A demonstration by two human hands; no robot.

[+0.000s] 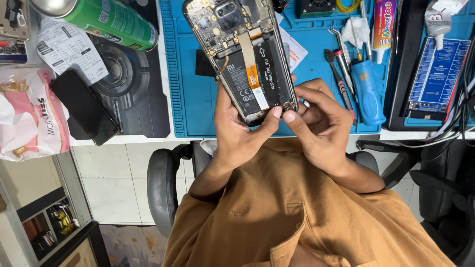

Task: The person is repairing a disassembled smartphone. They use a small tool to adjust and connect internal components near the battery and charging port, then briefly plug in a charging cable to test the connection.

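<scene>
My left hand (240,131) holds an opened smartphone (247,54) with its back cover off, showing the black battery, an orange flex strip and the circuit board with its camera module. The thumb presses against the phone's lower edge. My right hand (321,116) is right beside it, with thumb and fingertips pinched at the phone's lower right corner. Whether they hold a small part there is too small to tell. The phone is lifted above a blue work mat (188,99).
A green can (111,20) lies at the upper left beside a paper sheet (67,47), a black phone (84,106) and a pink tissue pack (29,113). Screwdrivers (339,74), a blue-handled tool (367,91) and a glue tube (383,24) lie right. A chair armrest (163,183) sits below.
</scene>
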